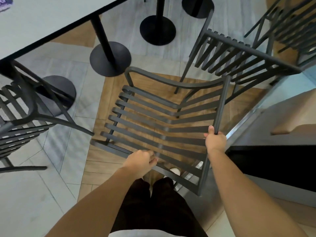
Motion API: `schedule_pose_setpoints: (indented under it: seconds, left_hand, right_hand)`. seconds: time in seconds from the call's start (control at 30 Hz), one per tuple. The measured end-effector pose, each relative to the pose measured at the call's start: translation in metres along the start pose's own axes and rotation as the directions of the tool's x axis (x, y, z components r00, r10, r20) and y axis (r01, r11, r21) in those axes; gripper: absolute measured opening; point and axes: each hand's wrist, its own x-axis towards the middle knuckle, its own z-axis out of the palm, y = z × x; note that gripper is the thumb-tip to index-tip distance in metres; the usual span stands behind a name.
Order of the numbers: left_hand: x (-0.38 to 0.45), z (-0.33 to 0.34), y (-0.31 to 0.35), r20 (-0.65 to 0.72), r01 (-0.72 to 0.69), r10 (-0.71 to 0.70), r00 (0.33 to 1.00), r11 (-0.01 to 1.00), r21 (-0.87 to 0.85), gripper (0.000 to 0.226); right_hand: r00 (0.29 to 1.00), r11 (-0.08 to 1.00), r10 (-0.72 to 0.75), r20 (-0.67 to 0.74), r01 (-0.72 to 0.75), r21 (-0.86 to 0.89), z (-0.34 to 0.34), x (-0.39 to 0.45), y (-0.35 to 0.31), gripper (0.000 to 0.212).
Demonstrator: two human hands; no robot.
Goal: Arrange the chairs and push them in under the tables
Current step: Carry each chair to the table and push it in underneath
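A dark grey slatted metal chair (153, 122) stands right in front of me over a wood-patterned floor patch, its seat slats running across the view. My left hand (142, 161) grips the chair's frame at its near left side. My right hand (215, 139) is curled round the chair's top bar at its near right end. A grey table (42, 23) fills the upper left, with black pedestal legs beneath it. A second slatted chair (239, 57) stands just behind the held one at upper right. A third chair (22, 120) sits at the left, by the table's edge.
Round black pedestal bases (110, 59) dot the floor under and beyond the table. Another chair (294, 26) stands at the top right. A dark counter or bench (273, 165) with a metal edge runs along the right side. My legs and shoe show below the chair.
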Motion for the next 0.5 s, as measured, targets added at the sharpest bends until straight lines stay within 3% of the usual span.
schedule_pose_setpoints:
  seconds: [0.17, 0.5]
  left_hand:
    - [-0.012, -0.004, -0.017, -0.058, -0.005, 0.004, 0.998, 1.000, -0.028, 0.039]
    - [-0.041, -0.017, -0.052, -0.128, 0.066, -0.077, 0.989, 0.994, -0.087, 0.039]
  right_hand:
    - [0.997, 0.998, 0.067, -0.035, -0.067, 0.009, 0.040, -0.027, -0.009, 0.054]
    - [0.991, 0.991, 0.131, 0.031, -0.132, 0.025, 0.098, -0.092, -0.024, 0.057]
